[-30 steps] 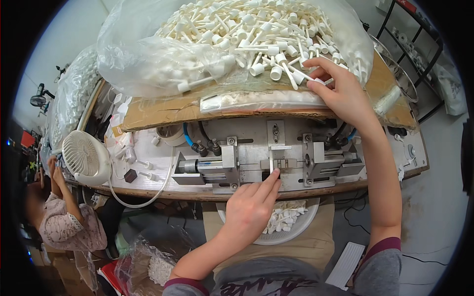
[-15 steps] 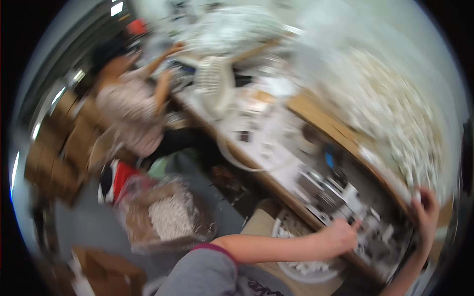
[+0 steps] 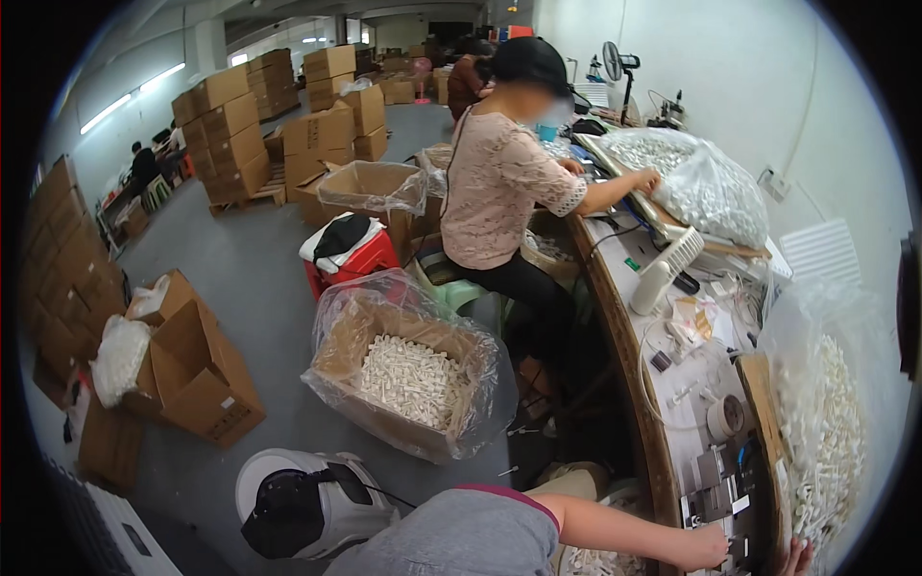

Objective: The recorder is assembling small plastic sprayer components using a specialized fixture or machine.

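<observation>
Round the view was swung, the work seemingly left unwatched: left hand (image 3: 706, 547) by the metal fixture (image 3: 713, 470), right hand (image 3: 797, 557) beside white pieces (image 3: 819, 437) (grips couldn't be told)!

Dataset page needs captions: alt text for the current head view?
A person's left hand is at a metal fixture on a workbench, the right hand partly visible beside a bag of white pieces. A co-worker sits farther along.

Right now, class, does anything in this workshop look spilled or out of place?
Yes: a small white piece lies on the bare floor, near the plastic-lined box. It looks odd because similar-looking parts are heaped inside that box.
</observation>
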The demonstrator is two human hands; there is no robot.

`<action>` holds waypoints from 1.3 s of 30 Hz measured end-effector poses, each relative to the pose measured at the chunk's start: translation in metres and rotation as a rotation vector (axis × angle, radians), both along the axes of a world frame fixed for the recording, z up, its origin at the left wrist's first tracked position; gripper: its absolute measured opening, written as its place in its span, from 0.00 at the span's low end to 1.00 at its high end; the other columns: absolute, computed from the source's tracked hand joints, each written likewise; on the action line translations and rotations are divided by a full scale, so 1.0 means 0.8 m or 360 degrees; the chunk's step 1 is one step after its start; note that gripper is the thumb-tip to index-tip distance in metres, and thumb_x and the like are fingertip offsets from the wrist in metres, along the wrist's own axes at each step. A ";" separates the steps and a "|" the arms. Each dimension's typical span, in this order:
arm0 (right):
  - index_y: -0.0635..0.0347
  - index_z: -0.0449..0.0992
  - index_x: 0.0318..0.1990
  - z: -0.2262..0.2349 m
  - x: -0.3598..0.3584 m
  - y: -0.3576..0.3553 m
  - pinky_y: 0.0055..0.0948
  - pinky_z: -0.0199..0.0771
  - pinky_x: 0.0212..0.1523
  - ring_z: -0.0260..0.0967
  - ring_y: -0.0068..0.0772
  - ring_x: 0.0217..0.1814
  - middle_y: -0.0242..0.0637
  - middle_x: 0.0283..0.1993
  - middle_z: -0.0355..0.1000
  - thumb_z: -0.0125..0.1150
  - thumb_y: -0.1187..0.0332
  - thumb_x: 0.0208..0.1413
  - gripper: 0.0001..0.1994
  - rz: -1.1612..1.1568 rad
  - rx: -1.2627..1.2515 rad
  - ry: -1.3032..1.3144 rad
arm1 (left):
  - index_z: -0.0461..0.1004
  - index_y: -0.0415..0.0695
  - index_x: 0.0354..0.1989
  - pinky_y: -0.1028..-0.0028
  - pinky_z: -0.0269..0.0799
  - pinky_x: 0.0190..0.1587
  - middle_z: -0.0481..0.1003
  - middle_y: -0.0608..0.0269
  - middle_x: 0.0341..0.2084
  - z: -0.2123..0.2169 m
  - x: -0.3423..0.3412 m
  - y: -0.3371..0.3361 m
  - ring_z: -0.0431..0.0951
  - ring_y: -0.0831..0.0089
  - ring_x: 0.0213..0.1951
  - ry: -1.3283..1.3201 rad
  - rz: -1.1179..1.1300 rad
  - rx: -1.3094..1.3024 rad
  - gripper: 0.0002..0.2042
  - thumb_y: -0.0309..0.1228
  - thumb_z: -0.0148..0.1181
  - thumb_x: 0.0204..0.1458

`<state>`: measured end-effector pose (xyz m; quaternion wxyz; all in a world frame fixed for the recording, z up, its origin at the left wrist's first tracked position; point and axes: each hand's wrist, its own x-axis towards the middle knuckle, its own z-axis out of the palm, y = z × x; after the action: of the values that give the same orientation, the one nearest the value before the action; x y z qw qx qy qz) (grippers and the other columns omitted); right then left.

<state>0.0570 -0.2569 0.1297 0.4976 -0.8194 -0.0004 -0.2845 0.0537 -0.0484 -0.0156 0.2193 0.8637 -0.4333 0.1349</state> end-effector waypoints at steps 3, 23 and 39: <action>0.76 0.75 0.50 -0.016 -0.008 0.001 0.36 0.85 0.40 0.77 0.42 0.41 0.53 0.47 0.77 0.69 0.75 0.57 0.17 0.0144 0.0428 -0.0037 | 0.84 0.45 0.34 0.55 0.77 0.38 0.81 0.53 0.30 0.081 -0.056 0.035 0.82 0.59 0.38 0.0181 -0.0125 0.0529 0.14 0.44 0.67 0.50; 0.64 0.75 0.42 -0.064 -0.166 0.146 0.33 0.78 0.42 0.78 0.44 0.41 0.49 0.60 0.74 0.71 0.76 0.47 0.15 0.0040 -0.0945 -0.0025 | 0.83 0.44 0.40 0.68 0.79 0.40 0.82 0.59 0.38 0.249 0.102 0.057 0.82 0.68 0.38 -0.0029 -0.0105 -0.0959 0.07 0.25 0.63 0.54; 0.62 0.76 0.40 -0.078 -0.147 0.152 0.27 0.72 0.27 0.69 0.30 0.22 0.46 0.58 0.76 0.72 0.74 0.41 0.16 0.0125 -0.1374 0.0011 | 0.85 0.45 0.36 0.63 0.76 0.40 0.82 0.56 0.33 0.247 0.171 -0.058 0.82 0.58 0.37 -0.0122 -0.0432 0.0168 0.08 0.27 0.68 0.46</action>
<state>-0.0605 -0.1355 0.0670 0.1196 -0.9527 -0.1488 -0.2363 0.1904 -0.0948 0.1824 0.1732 0.8016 -0.5607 0.1141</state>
